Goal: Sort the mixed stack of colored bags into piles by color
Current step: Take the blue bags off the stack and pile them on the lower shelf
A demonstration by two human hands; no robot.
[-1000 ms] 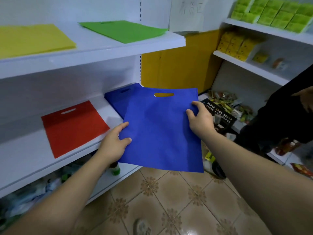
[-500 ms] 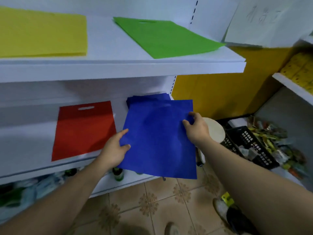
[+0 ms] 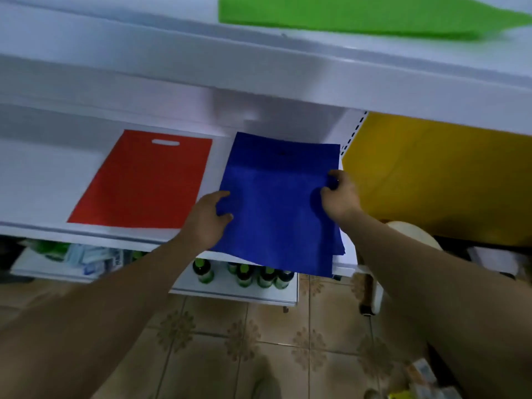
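White metal shelving fills the upper half of the frame, smooth and matte, with a perforated upright at centre right. Beige floor (image 3: 244, 341) tiles with a brown flower pattern run across the bottom, glossy and lined with dark grout. A flat mustard panel (image 3: 431, 168) stands at right behind the shelving.

On the top shelf (image 3: 172, 61), at the upper right, lies a green bag (image 3: 345, 12), thin and flat. On the middle shelf (image 3: 43, 180), a red bag (image 3: 144, 182) lies flat at centre left, rectangular, with an oval handle slot cut near its far edge. Its cloth looks matte and felt-like.

Just right of it sits the blue pile (image 3: 288, 151), its far edge showing. The blue bag (image 3: 273, 220) lies over this pile at frame centre, its near edge hanging past the shelf's front lip. The left hand (image 3: 207, 220) grips its left edge, thumb on top. The right hand (image 3: 341, 197) pinches its right edge, puckering the cloth.

Below, dark bottles (image 3: 244, 275) with green caps stand in a row on the lowest shelf.
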